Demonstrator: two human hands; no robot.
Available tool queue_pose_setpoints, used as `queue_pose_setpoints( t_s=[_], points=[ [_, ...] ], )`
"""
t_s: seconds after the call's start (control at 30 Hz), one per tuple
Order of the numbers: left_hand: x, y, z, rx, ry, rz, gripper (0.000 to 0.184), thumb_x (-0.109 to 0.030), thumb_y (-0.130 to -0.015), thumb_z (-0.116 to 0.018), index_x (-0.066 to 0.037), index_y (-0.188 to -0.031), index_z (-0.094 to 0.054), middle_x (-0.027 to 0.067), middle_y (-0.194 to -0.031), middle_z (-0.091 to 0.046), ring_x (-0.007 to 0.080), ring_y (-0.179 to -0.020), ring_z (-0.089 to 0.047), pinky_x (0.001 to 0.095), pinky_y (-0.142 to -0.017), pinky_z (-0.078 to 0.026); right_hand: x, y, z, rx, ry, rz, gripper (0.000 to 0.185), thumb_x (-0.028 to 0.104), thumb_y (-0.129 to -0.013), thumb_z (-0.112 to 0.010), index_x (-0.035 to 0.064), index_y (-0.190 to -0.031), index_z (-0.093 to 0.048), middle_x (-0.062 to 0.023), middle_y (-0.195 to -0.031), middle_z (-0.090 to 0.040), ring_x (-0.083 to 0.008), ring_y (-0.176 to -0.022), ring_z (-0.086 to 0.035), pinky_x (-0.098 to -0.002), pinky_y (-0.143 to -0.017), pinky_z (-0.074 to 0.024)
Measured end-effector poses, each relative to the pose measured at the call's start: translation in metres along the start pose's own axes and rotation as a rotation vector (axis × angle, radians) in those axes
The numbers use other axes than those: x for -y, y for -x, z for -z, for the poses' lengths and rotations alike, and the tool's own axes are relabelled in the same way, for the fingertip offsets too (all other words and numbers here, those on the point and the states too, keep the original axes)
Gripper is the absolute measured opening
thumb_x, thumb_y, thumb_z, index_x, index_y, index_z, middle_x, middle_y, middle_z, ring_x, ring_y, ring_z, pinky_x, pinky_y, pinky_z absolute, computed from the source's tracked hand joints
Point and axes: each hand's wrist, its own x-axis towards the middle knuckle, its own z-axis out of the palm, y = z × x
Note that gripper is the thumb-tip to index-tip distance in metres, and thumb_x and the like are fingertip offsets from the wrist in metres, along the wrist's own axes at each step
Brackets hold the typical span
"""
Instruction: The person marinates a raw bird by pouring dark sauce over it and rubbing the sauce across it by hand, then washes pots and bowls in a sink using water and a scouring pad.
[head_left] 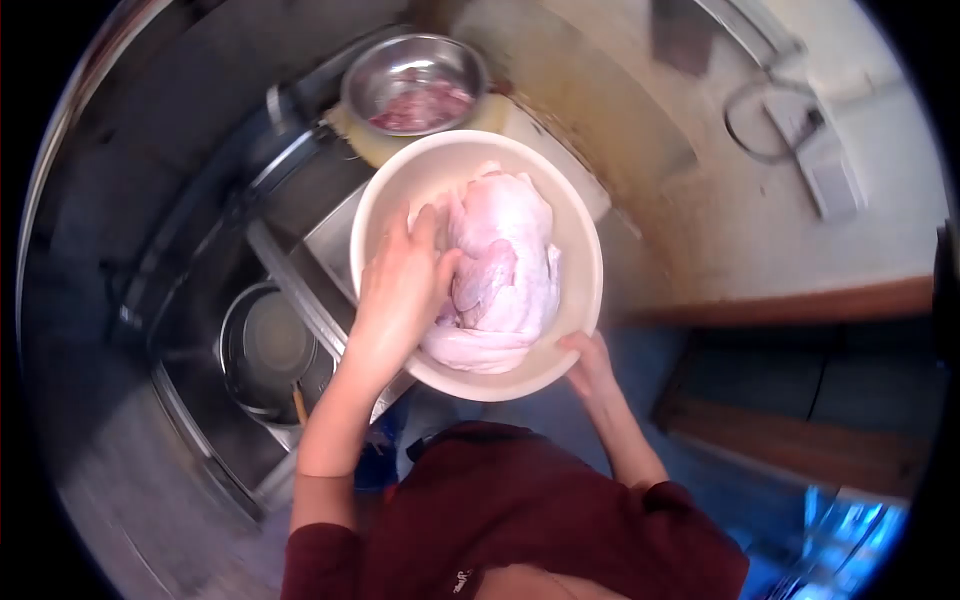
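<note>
Right hand: fingers mostly hidden beneath the round cream bowl. Left of the left hand, contents of the round metal pot are too blurred to identify.

Wears a dark maroon top with short sleeves. Has on the front a small white lettering, too blurred for reading.
</note>
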Motion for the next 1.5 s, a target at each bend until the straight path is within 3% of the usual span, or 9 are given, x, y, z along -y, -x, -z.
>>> queue_pose_setpoints(
  t_s=[0.13,0.23,0.27,0.37,0.5,0.93,1.37,1.43,1.5],
  points=[
    [-0.013,-0.016,0.001,0.437,0.644,-0.071,0.032,-0.008,-0.081,-0.052,-0.001,-0.112,-0.052,0.0191,-0.108,-0.056,0.0338,-0.099,-0.055,0.0385,-0.085,-0.043,-0.013,0.041,0.027,-0.141,0.028,0.12,0.043,-0.004,-0.07,-0.049,-0.0068,-0.113,-0.045,-0.0145,-0.1,-0.058,-0.0242,-0.09,-0.058,-0.0319,-0.08,-0.0475],
    [-0.017,-0.019,-0.055,0.292,0.272,-0.325,0.029,-0.007,-0.081,-0.051,0.0,-0.109,-0.055,0.0183,-0.105,-0.057,0.0306,-0.092,-0.058,0.0365,-0.08,-0.046,-0.027,0.076,0.066,-0.227,-0.034,0.119,0.043,-0.004,-0.07,-0.049,-0.0056,-0.113,-0.046,-0.0145,-0.1,-0.058,-0.0239,-0.086,-0.059,-0.0326,-0.071,-0.0505],
    [-0.027,-0.018,-0.06,0.552,0.074,-0.34,0.029,-0.009,-0.082,-0.051,-0.001,-0.109,-0.056,0.0184,-0.105,-0.058,0.0307,-0.092,-0.058,0.0365,-0.079,-0.046,-0.032,0.089,0.076,-0.299,-0.098,0.126,0.043,-0.004,-0.07,-0.049,-0.0048,-0.112,-0.046,-0.0144,-0.098,-0.058,-0.0233,-0.082,-0.06,-0.0318,-0.065,-0.0504],
    [-0.055,-0.008,-0.098,0.244,0.302,-0.423,0.03,-0.021,-0.083,-0.053,0.0,-0.103,-0.057,0.0193,-0.091,-0.061,0.0348,-0.086,-0.058,0.0402,-0.075,-0.045,-0.051,0.128,0.111,-0.438,-0.237,0.203,0.041,-0.003,-0.07,-0.049,-0.0024,-0.11,-0.047,-0.0136,-0.092,-0.058,-0.0212,-0.069,-0.059,-0.0296,-0.05,-0.0484],
    [-0.102,0.03,-0.2,0.523,0.16,-0.27,0.033,-0.029,-0.08,-0.057,0.0,-0.096,-0.06,0.0208,-0.087,-0.061,0.0347,-0.084,-0.059,0.0392,-0.073,-0.046,-0.087,0.206,0.188,-0.524,-0.31,0.226,0.038,0.002,-0.071,-0.05,-0.0011,-0.109,-0.047,-0.0116,-0.085,-0.058,-0.0195,-0.063,-0.058,-0.0285,-0.043,-0.0444],
    [-0.539,0.312,-0.338,0.774,0.601,-0.901,0.023,-0.018,-0.077,-0.062,0.004,-0.085,-0.059,0.0168,-0.068,-0.059,0.0233,-0.061,-0.057,0.0325,-0.061,-0.045,-0.185,0.491,0.442,-1.22,-0.647,0.57,0.039,0.006,-0.071,-0.054,0.0031,-0.11,-0.054,-0.0069,-0.092,-0.059,-0.0158,-0.081,-0.057,-0.0284,-0.067,-0.0472],
    [-0.902,0.608,-0.523,1.174,0.668,-1.41,0.029,-0.023,-0.078,-0.059,0.001,-0.093,-0.062,0.0183,-0.085,-0.063,0.0277,-0.079,-0.062,0.0355,-0.069,-0.047,-0.205,0.687,0.679,-1.571,-0.871,0.623,0.041,0.007,-0.072,-0.058,0.0013,-0.112,-0.053,-0.0083,-0.101,-0.058,-0.0166,-0.088,-0.057,-0.0302,-0.075,-0.0467],
    [-0.974,0.668,-0.503,1.256,0.504,-1.455,0.03,-0.026,-0.078,-0.058,0.0,-0.093,-0.063,0.0185,-0.087,-0.063,0.0294,-0.081,-0.062,0.0362,-0.07,-0.047,-0.217,0.711,0.716,-1.753,-0.957,0.774,0.038,0.001,-0.063,-0.049,-0.002,-0.101,-0.053,-0.0083,-0.077,-0.059,-0.0175,-0.055,-0.056,-0.0264,-0.046,-0.0457],
    [-1.024,0.734,-0.512,1.419,0.619,-1.475,0.031,-0.027,-0.077,-0.058,-0.001,-0.094,-0.063,0.0187,-0.087,-0.063,0.0301,-0.08,-0.062,0.0365,-0.07,-0.047,-0.237,0.746,0.738,-1.84,-1.002,0.915,0.036,0.001,-0.063,-0.049,-0.0029,-0.099,-0.052,-0.0089,-0.074,-0.058,-0.0177,-0.051,-0.055,-0.026,-0.04,-0.0439]
  ],
)
